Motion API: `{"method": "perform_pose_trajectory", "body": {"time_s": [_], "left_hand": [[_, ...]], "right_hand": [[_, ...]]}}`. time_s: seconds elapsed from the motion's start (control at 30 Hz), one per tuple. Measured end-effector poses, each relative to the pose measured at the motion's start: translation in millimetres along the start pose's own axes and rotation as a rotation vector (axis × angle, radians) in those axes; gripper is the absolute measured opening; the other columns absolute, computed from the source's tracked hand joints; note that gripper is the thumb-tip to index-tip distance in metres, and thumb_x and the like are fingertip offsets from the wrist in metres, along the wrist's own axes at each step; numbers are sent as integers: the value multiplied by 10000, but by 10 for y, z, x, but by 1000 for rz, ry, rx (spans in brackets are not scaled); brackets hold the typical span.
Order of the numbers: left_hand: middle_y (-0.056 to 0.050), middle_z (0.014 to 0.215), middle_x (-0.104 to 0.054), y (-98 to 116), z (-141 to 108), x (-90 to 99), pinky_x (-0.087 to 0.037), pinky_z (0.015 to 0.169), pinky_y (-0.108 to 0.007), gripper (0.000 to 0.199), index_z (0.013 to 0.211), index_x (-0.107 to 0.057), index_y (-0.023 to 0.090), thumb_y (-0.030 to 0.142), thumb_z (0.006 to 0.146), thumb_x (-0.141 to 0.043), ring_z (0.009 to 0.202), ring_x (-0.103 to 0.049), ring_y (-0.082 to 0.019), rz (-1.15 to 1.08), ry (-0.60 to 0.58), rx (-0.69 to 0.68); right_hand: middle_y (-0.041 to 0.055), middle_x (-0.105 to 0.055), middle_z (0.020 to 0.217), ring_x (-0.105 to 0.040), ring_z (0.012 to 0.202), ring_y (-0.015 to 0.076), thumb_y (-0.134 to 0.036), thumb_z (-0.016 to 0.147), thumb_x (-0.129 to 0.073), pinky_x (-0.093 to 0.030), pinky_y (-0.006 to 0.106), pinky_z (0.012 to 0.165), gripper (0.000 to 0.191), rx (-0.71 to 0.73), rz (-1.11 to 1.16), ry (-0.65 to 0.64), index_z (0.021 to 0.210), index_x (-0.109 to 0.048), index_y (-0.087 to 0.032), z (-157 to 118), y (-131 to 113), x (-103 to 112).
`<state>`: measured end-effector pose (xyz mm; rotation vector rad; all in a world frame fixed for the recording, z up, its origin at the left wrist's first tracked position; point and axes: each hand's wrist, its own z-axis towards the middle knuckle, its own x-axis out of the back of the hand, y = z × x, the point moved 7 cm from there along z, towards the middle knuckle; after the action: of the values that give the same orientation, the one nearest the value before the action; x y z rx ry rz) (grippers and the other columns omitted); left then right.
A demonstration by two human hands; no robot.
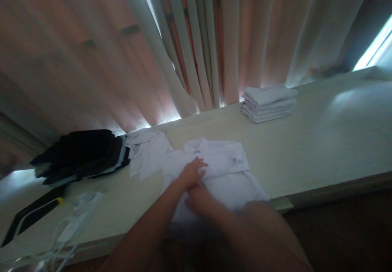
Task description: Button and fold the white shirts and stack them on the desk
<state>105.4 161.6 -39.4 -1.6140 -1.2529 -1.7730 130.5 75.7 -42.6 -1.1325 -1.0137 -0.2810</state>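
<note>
A white collared shirt [220, 151] lies spread on the long pale table, its collar toward the curtain and a sleeve laid across its upper part. Its lower end hangs toward me at the table's front edge. My left hand [193, 172] rests on the shirt below the collar, fingers stretched out and apart. Just nearer to me, my right hand [199, 198] is over the middle of the shirt and close against the left wrist. Motion smears its fingers, so whether they pinch the cloth is unclear.
Loose white garments [150, 151] lie left of the shirt, beside a stack of dark folded clothes [88, 153]. A white power strip [81, 217] with cables and a black flat object [36, 210] are at left. Folded white clothes [269, 102] are stacked back right, before the curtain [229, 39].
</note>
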Motion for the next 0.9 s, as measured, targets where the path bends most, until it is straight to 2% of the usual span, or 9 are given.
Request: {"method": "perform_pose_trajectory", "body": {"time_s": [0.1,0.17,0.27,0.33,0.4,0.47,0.57,0.73,0.9], "left_hand": [[-105,1481,-462,-570,-512,212,-297,1154,-472,459,1309,-556,223,286,854,-562,1426,-336,-293,96,338,222],[-139,1376,-528,-919,-857,204,-366,1095,-439,464,1262,-545,182,358,835,-592,1331,-444,-297,126,433,433],[-175,1250,-574,-1226,-1154,-8,-411,1009,-412,538,1204,-530,132,479,802,-621,1214,-523,-309,148,282,640],[-172,1236,-577,-1284,-1206,-124,-412,980,-392,593,1200,-524,138,505,756,-667,1202,-527,-313,152,182,662],[-157,1232,-580,-1300,-1194,-165,-411,959,-374,598,1196,-523,163,494,730,-695,1203,-523,-310,150,154,661],[-149,1229,-580,-1323,-1162,-169,-409,944,-364,536,1195,-518,180,477,771,-658,1200,-520,-301,151,143,670],[-153,1224,-575,-1366,-1120,-145,-406,933,-364,377,1181,-523,191,421,882,-524,1178,-527,-282,158,147,674],[-146,1180,-583,-1403,-1087,-128,-417,918,-362,277,1124,-553,185,353,924,-464,1124,-550,-262,169,146,639],[-128,1115,-607,-1439,-1158,-100,-415,910,-319,207,1029,-589,166,227,937,-414,1045,-581,-215,162,133,555]], "right_hand": [[87,-733,1064,-657,1003,230,-289,868,-515,-462,318,884,278,-111,0,12,1033,-719,-195,25,255,223],[91,-738,992,-665,945,223,-305,898,-474,-467,304,821,275,-238,-17,54,915,-723,-190,9,567,482],[127,-721,1032,-654,990,238,-307,947,-377,-458,326,828,339,-503,-60,175,990,-689,-182,-123,1194,994],[174,-689,1111,-642,1043,270,-352,973,-311,-464,363,839,406,-691,-90,259,1136,-633,-164,-274,1614,1307],[225,-655,1169,-635,1073,313,-446,970,-316,-477,403,839,494,-843,-107,300,1249,-563,-121,-421,1949,1492],[255,-647,1170,-633,1091,336,-547,944,-352,-488,417,842,597,-923,-108,293,1252,-557,-78,-509,2159,1523],[256,-653,1163,-625,1114,356,-620,894,-424,-485,450,880,644,-962,-113,247,1178,-609,-72,-530,2284,1390],[186,-639,1218,-593,1165,360,-373,878,-506,-399,574,973,350,-976,-176,244,1123,-639,-161,-437,2300,1261],[163,-654,1147,-624,1093,325,-308,921,-377,-462,526,901,337,-984,-195,328,1134,-606,-183,-441,2439,1431]]}}
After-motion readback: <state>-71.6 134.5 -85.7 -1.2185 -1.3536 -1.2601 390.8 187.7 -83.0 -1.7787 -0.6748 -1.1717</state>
